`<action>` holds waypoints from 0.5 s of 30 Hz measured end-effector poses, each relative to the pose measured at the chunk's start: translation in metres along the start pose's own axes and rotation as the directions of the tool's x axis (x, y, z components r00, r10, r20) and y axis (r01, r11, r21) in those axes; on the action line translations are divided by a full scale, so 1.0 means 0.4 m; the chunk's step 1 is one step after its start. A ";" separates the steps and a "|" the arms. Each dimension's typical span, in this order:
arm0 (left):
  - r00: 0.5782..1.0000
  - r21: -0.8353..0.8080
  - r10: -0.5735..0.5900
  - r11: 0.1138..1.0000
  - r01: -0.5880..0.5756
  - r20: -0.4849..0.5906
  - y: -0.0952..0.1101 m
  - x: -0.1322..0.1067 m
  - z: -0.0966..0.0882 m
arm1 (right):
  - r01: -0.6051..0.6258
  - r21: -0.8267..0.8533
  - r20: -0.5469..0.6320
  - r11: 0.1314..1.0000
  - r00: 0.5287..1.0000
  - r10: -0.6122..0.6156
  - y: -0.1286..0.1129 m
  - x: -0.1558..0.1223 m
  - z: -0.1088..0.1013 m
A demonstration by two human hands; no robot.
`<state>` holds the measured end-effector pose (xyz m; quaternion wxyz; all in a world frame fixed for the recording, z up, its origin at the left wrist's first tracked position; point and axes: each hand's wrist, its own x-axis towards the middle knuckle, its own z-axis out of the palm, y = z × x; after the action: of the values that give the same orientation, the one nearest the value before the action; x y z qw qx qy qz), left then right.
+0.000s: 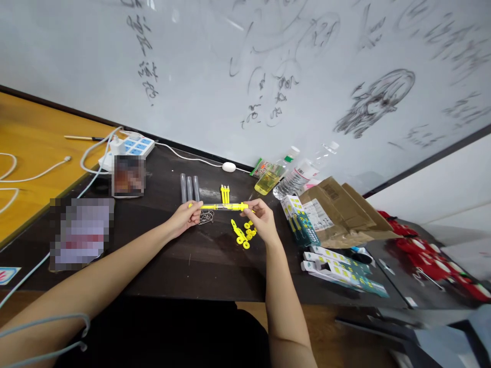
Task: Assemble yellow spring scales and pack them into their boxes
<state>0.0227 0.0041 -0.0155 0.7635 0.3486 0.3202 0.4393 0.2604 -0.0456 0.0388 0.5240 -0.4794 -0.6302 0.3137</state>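
1. Head view: both hands are raised just over the dark table (184,266), with a yellow pen (224,206) held level between them, running left to right
2. Left hand (186,217): fingers closed in a pinch on the pen's left end; thumb and forefinger seem to do the holding, the other fingers curled in
3. Right hand (260,219): fingers pinched shut on the pen's right end
4. Pen position: mid-table, over a small heap of wire springs (206,217) and just far of the loose yellow caps (245,235); cannot tell whether it clears the table or rests on it
5. Around it: three clear tubes (190,188) lie side by side just far of the left hand; yellow tips (225,194) lie far of the pen; printed boxes (337,268) near right; two bottles (286,176) and cardboard cartons (345,209) far right; power strip (132,148) far left
6. Handling, judged: light, stiff plastic barrel; the clear mid-section is likely smooth and a little slippery, and thin enough to crack if bent hard. The best hold looks to be a pinch at each end
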 end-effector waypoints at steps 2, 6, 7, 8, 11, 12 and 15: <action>1.000 0.011 0.016 1.000 -0.016 0.003 0.000 -0.001 0.002 | -0.018 -0.033 -0.015 0.999 1.000 0.018 0.002 0.000 0.003; 1.000 0.037 0.027 0.999 -0.027 0.002 0.004 -0.008 0.010 | -0.006 -0.130 -0.029 0.992 1.000 0.002 0.007 -0.004 0.013; 1.000 0.040 0.028 0.999 -0.028 0.002 0.005 -0.010 0.012 | 0.003 -0.157 -0.040 0.988 0.999 -0.010 0.008 -0.005 0.017; 1.000 0.041 0.029 0.999 -0.029 0.002 0.007 -0.012 0.014 | 0.013 -0.183 -0.059 0.983 0.998 -0.024 0.008 -0.005 0.020; 1.000 0.041 0.029 0.999 -0.029 0.001 0.010 -0.015 0.018 | 0.019 -0.219 -0.131 0.976 0.990 -0.048 0.010 -0.005 0.033; 1.000 0.038 0.029 0.999 -0.029 0.001 0.010 -0.015 0.019 | 0.010 -0.190 -0.152 0.982 0.988 -0.040 0.011 -0.004 0.037; 0.999 0.018 0.040 0.999 -0.040 -0.003 0.007 -0.014 0.021 | -0.011 -0.016 -0.194 1.000 0.981 0.007 0.013 -0.002 0.050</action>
<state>0.0257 -0.0018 -0.0075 0.7508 0.3610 0.3185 0.4522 0.2426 -0.0424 0.0290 0.5775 -0.5150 -0.5766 0.2623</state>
